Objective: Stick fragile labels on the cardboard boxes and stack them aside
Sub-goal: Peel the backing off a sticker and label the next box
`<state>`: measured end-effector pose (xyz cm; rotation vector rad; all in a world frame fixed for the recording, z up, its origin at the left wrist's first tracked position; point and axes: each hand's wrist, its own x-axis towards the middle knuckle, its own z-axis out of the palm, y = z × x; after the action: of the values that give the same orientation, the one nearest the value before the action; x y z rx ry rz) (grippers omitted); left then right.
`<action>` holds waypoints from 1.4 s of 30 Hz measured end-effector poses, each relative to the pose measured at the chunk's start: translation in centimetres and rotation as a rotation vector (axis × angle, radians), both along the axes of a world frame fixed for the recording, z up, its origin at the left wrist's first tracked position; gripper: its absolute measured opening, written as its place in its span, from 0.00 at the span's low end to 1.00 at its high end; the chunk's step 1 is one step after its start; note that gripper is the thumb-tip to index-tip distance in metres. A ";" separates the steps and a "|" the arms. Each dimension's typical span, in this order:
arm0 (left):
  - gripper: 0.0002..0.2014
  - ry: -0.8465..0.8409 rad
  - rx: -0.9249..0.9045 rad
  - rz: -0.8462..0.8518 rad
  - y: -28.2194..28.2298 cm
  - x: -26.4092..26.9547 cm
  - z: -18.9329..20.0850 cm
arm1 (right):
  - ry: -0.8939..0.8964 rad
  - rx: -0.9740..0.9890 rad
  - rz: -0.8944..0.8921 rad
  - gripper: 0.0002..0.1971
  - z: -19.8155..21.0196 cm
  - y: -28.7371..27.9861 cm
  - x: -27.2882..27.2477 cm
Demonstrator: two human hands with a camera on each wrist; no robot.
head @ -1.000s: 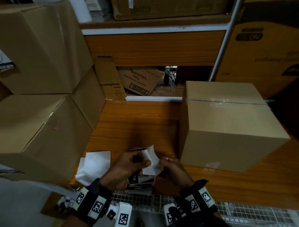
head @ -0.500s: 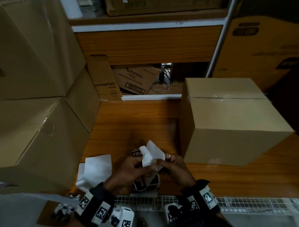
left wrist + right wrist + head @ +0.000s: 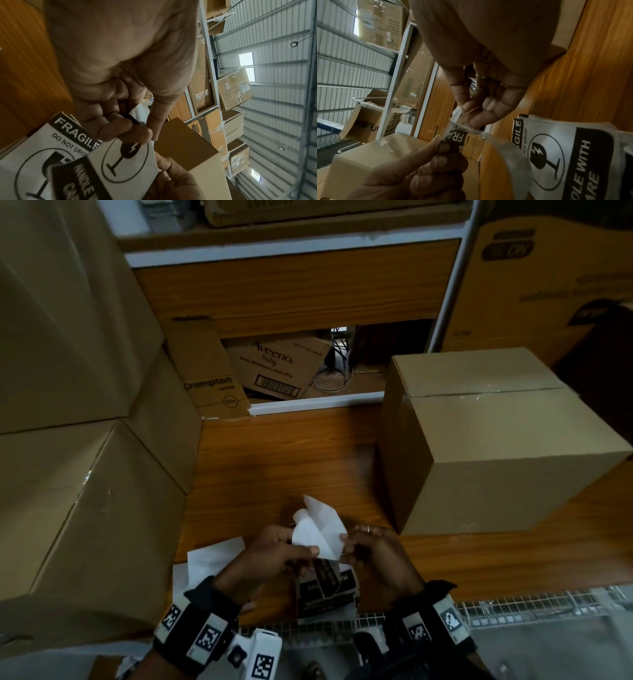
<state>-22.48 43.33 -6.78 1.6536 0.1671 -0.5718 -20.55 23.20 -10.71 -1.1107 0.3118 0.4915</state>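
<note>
Half-peeled fragile label point(image 3: 317, 534) near sealed cardboard box point(image 3: 493, 446).

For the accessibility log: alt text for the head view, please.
Both hands, left hand and right hand, peel a white backing sheet off a fragile label above a stack of fragile labels on a wooden table, beside a sealed cardboard box.

A warehouse; racked cartons point(image 3: 235, 89) under a corrugated roof point(image 3: 274, 33).
</note>
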 end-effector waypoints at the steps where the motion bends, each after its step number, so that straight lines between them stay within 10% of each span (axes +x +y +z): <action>1: 0.10 0.008 0.001 -0.031 0.3 0.3 0.1 | -0.009 -0.013 0.002 0.17 0.1 0.1 0.1; 17: 0.11 0.015 -0.007 0.120 -1.3 1.0 1.1 | -0.379 -0.136 0.217 0.08 0.7 -1.1 -1.9; 22: 0.07 0.016 -0.087 0.125 -2.4 -0.4 1.6 | -0.440 -0.141 0.183 0.25 0.8 -2.8 -0.9; 35: 0.23 0.069 -0.299 0.286 -7.4 -3.2 1.3 | -0.532 -0.155 0.214 0.26 -0.2 -6.5 -0.5; 42: 0.24 -0.081 -0.060 0.328 -10.5 -3.9 0.8 | -0.492 -0.072 0.295 0.20 0.0 -7.8 -1.3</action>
<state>-26.40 32.84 -6.00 1.5469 0.3509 -0.2583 -21.80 15.42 -10.74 -1.3143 -0.2697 0.4508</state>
